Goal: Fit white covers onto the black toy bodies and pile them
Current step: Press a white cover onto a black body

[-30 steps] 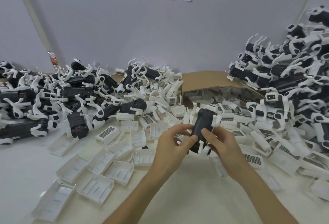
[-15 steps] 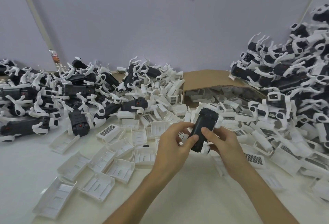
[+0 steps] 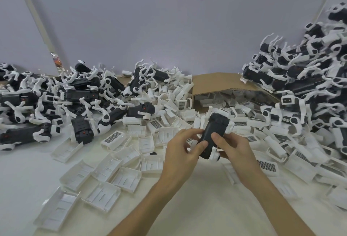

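We hold one black toy body point(image 3: 212, 134) above the table point(image 3: 206, 207), just in front of the open cardboard box point(image 3: 216, 81); it tilts away from us, with white legs at both ends. Our left hand point(image 3: 181, 153) grips its left edge, fingers curled over the side, thumb pressed on the dark face; our right hand point(image 3: 234, 149) grips the right side, thumb on top, fingers wrapped beneath; whether a cover sits under it we cannot tell. Loose white covers point(image 3: 127, 179) lie scattered across the table; black bodies with white legs point(image 3: 82, 95) heap at far left; a tall pile of black-and-white toys point(image 3: 300, 78) rises at right.
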`<state>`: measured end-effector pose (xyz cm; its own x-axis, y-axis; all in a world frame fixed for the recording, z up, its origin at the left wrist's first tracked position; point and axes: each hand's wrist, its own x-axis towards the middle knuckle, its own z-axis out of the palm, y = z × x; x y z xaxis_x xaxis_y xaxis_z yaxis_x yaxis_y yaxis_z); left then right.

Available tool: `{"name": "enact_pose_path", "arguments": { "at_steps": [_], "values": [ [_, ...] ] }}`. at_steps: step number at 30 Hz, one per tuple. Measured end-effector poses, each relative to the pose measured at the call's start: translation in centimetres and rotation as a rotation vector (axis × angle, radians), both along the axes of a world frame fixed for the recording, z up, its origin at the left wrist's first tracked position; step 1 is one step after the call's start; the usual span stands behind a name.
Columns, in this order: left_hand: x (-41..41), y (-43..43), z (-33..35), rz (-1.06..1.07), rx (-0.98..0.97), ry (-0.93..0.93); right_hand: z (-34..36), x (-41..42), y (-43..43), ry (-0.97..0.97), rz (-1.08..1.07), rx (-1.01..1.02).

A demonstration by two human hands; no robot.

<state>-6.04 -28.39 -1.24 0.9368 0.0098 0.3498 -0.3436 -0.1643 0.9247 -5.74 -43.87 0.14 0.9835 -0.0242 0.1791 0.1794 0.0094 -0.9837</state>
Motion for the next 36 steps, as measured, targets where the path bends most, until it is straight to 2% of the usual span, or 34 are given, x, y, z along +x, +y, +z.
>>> {"name": "enact_pose_path", "arguments": {
  "at_steps": [11,16,20,26,30,36],
  "values": [
    [-0.34,-0.15,-0.08,0.036,0.018,-0.071,0.01,-0.21,0.09,-0.093,-0.037,-0.028],
    [-0.19,-0.19,-0.38,0.034,0.02,-0.025,-0.39,-0.17,0.16,-0.161,-0.057,-0.034],
    [-0.13,-0.15,-0.3,-0.027,-0.049,0.048,-0.76,0.04,0.23,-0.187,-0.056,-0.109],
    [-0.19,-0.11,-0.41,-0.066,-0.004,0.061,-0.43,-0.24,-0.29,-0.253,-0.042,-0.198],
    [-0.26,-0.15,-0.1,-0.174,0.049,0.05,-0.24,-0.34,-0.58,-0.331,-0.049,-0.283],
    [0.01,0.4,0.21,-0.241,-0.052,0.022,-0.1,-0.64,-0.21,-0.351,-0.017,-0.252]
  ]
}}
